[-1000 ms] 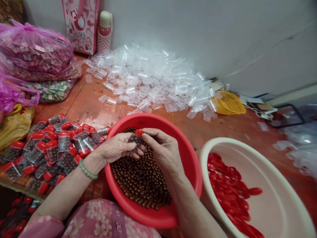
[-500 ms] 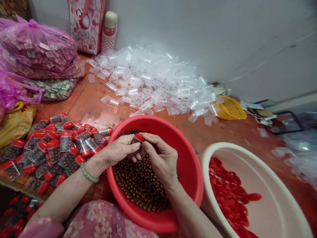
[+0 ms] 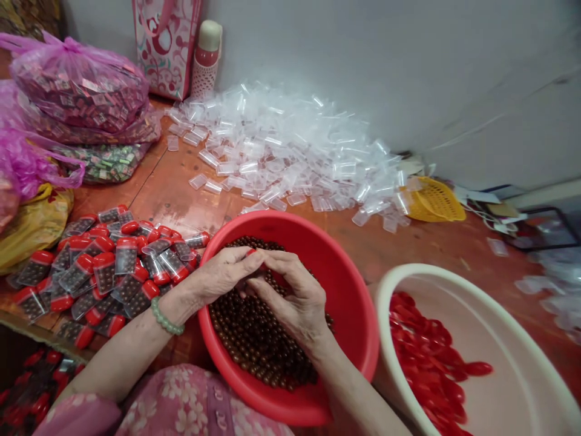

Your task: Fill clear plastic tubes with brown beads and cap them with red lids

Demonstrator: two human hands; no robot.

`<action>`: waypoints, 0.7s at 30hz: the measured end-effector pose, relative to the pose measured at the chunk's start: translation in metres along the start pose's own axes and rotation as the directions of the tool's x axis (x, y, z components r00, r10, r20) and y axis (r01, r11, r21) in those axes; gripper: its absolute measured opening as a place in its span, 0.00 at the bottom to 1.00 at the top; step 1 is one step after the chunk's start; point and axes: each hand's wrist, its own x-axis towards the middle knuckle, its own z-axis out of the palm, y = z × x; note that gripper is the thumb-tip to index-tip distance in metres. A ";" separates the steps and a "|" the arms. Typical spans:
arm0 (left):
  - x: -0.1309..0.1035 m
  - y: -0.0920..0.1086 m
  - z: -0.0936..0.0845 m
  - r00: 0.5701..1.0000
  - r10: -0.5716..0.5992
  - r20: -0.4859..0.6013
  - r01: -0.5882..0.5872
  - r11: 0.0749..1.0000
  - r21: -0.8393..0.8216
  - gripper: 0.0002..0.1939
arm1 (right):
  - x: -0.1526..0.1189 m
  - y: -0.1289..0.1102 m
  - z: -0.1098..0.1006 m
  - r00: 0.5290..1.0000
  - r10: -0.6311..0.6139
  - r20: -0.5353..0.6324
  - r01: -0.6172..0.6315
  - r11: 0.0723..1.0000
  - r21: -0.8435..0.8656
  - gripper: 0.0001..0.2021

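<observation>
Over a red basin (image 3: 370, 330) of dark brown beads (image 3: 254, 339), my two hands meet. My left hand (image 3: 229, 272), with a green bead bracelet (image 3: 166, 316) at its wrist, is closed round a small red-capped container (image 3: 250, 252); only a bit of the red cap shows between the fingers. My right hand (image 3: 295, 290) curls against the same container from the right, fingertips touching the cap and the left thumb. Most of the container is hidden by the fingers. Filled red-capped containers (image 3: 104, 272) lie heaped left of the basin.
Clear empty cases (image 3: 290, 157) are piled along the wall. A white basin (image 3: 512, 363) with red caps (image 3: 426, 357) stands at right, a yellow basket (image 3: 436, 200) behind it. Purple bags (image 3: 86, 91), a patterned bag (image 3: 166, 48) and a flask (image 3: 206, 60) stand back left.
Both hands have closed in around the container, and its cap is now mostly covered. The whole view has shifted slightly, with things appearing a little further right.
</observation>
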 end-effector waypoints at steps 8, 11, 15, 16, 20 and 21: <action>0.009 0.008 0.001 0.996 -0.044 -0.081 0.039 0.997 -0.069 0.24 | 0.001 0.001 -0.015 0.913 0.407 -0.027 -0.383 0.878 0.288 0.14; 0.008 0.009 0.002 0.996 -0.078 -0.052 0.078 0.997 -0.002 0.24 | 0.002 0.003 -0.017 0.849 0.518 -0.103 -0.441 0.803 0.401 0.13; 0.009 0.005 0.001 0.994 -0.105 -0.022 0.106 0.994 0.023 0.31 | 0.004 0.000 -0.013 0.887 0.434 -0.155 -0.382 0.881 0.280 0.09; 0.010 0.003 0.001 0.993 -0.115 -0.019 0.115 0.993 0.012 0.33 | 0.004 -0.001 -0.012 0.919 0.370 -0.138 -0.343 0.920 0.188 0.08; 0.013 -0.004 -0.001 0.991 -0.130 -0.020 0.128 0.988 -0.081 0.35 | 0.006 -0.003 -0.009 0.997 0.061 0.039 -0.053 0.981 -0.189 0.17; 0.013 -0.004 -0.002 0.991 -0.129 -0.019 0.127 0.986 -0.107 0.34 | 0.006 -0.003 -0.008 0.997 0.010 0.076 0.010 0.968 -0.252 0.22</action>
